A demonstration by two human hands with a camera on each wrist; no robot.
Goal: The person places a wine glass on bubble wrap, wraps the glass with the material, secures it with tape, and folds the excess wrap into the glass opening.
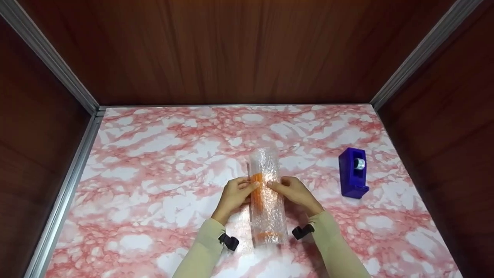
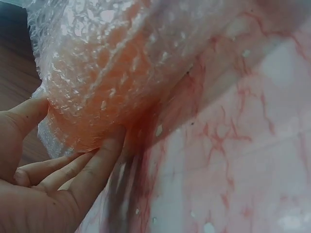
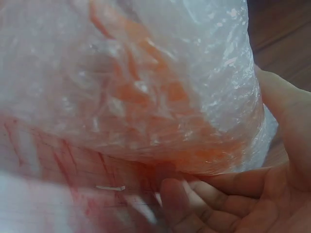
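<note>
A roll of bubble wrap (image 1: 269, 216) lies lengthwise before me, wrapped around something orange that shows through the clear layers. My left hand (image 1: 236, 195) grips its left side, thumb on top and fingers tucked under the edge. From the right side my right hand (image 1: 295, 191) holds it the same way, its thumb close to the left one. In the left wrist view, the fingers (image 2: 97, 170) reach beneath the bubble wrap (image 2: 97, 73). The right wrist view has the fingers (image 3: 228, 194) under the wrap (image 3: 146, 97) too. What is inside stays mostly hidden.
A purple tape dispenser (image 1: 353, 173) with a roll of clear tape (image 1: 359, 164) stands to the right of the bubble wrap. The table (image 1: 154, 216) has a red and white marbled top. Dark wood panels (image 1: 231, 54) enclose its back and sides.
</note>
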